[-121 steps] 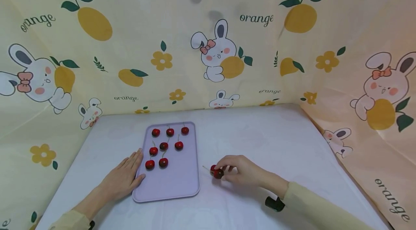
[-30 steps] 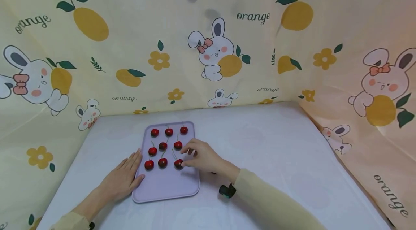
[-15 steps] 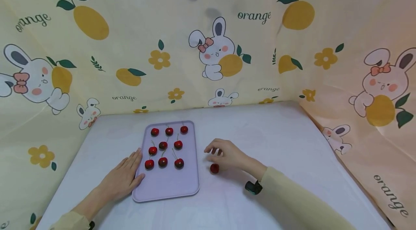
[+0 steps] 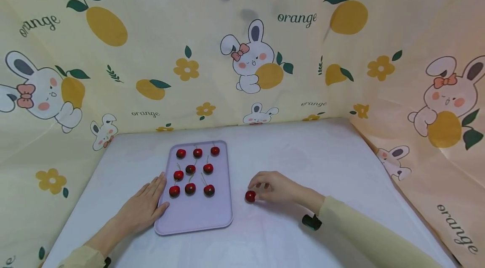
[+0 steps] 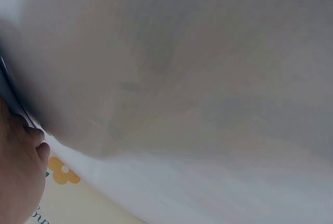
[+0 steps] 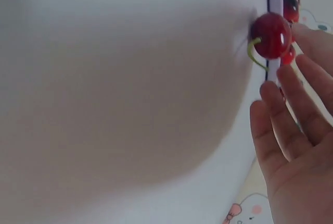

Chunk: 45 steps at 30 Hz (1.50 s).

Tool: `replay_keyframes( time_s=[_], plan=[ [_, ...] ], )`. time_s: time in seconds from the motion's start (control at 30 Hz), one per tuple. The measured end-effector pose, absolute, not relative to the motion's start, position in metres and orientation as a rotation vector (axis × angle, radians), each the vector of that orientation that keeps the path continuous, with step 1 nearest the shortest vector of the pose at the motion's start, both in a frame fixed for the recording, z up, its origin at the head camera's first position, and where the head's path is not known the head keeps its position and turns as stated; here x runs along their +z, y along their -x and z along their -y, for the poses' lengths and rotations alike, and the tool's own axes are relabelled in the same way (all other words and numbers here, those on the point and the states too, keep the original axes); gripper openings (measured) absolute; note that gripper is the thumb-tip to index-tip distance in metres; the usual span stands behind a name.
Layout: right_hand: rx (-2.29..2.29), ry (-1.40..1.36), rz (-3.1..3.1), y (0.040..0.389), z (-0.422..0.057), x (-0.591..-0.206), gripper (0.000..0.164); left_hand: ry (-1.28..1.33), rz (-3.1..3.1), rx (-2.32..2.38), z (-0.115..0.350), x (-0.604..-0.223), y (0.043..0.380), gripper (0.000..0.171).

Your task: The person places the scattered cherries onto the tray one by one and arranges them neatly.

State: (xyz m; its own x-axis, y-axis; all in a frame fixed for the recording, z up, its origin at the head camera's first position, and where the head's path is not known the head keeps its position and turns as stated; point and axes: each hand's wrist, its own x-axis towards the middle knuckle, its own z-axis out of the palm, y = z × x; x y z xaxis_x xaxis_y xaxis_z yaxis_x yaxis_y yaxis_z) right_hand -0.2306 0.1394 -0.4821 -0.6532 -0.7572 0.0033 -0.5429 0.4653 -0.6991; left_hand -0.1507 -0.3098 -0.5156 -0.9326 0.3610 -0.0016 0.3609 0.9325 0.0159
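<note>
A lavender tray [image 4: 193, 217] lies on the table with several red cherries [image 4: 190, 188] set out in three rows. My left hand [image 4: 142, 205] rests flat at the tray's left rim, fingers straight. To the right of the tray, one dark red cherry [image 4: 250, 196] lies on the white table; its green stem shows in the right wrist view. My right hand [image 4: 275, 187] hovers beside it, thumb tip right at the fruit. In the right wrist view, the fingers [image 6: 276, 114] are spread loosely and not closed around the cherry [image 6: 271, 35].
The white tabletop [image 4: 303, 150] extends behind and to the right of the right hand. A cloth curtain [image 4: 212, 28] printed with rabbits and oranges encloses the back and sides. A black wrist camera [image 4: 312, 221] hangs under the right wrist.
The right hand set a cherry at the right of the tray's third row, then moved back right to the cherry left on the table. The left hand stayed at the rim.
</note>
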Motion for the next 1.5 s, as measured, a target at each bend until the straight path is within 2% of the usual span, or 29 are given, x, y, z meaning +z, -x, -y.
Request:
replay_keyframes(
  time_s=[0.47, 1.0, 1.5],
  plan=[
    [-0.972, 1.069, -2.464, 0.225, -0.130, -0.498, 0.026, -0.575, -3.076, 0.058, 0.311, -0.519, 0.150, 0.084],
    [-0.967, 1.124, -2.442, 0.222, -0.127, -0.494, 0.029, -0.562, -3.074, 0.069, 0.309, -0.516, 0.149, 0.085],
    [-0.967, 1.345, -2.387, 0.218, -0.077, -0.478, 0.034, -0.568, -3.074, 0.056, 0.309, -0.512, 0.151, 0.084]
  ],
)
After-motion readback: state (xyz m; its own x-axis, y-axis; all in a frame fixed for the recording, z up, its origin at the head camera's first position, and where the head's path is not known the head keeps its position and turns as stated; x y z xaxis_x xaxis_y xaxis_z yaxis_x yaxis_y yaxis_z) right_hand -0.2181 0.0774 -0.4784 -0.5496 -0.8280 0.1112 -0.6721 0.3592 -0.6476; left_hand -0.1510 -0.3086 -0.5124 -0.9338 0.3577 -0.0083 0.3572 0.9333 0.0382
